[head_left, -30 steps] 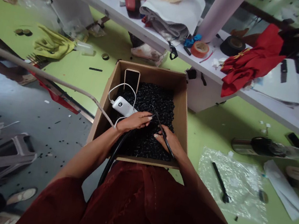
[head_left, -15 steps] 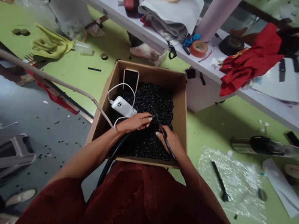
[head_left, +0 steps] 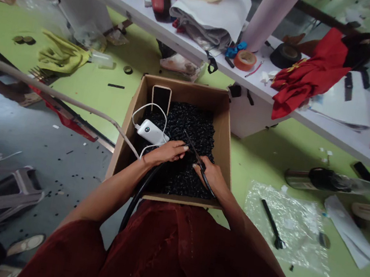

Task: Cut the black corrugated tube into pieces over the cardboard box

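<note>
My left hand [head_left: 172, 150] is closed on a long black corrugated tube [head_left: 137, 196], whose length runs back beneath my wrist and over the near side of a cardboard box [head_left: 225, 166]. In my right hand [head_left: 212, 174] is a pair of dark scissors [head_left: 206, 184], the blades pointing up and left, close to the left fingertips. Whether the blades touch the tube is too small to tell. Below both hands, many small black cut pieces [head_left: 195, 119] fill the box. A white power bank [head_left: 153, 131] with a white cable lies on them, and a phone [head_left: 161, 98] leans in the far left corner.
A white shelf [head_left: 260, 85] crosses behind the box, bearing orange tape [head_left: 244, 60] and red cloth [head_left: 314, 74]. On the green tabletop at right are a steel flask [head_left: 298, 179] and a clear plastic bag [head_left: 296, 231]. A grey cable [head_left: 71, 99] enters from the left.
The scissors' blades and handle have shifted slightly in my right hand. My left hand stays at almost the same spot with the tube.
</note>
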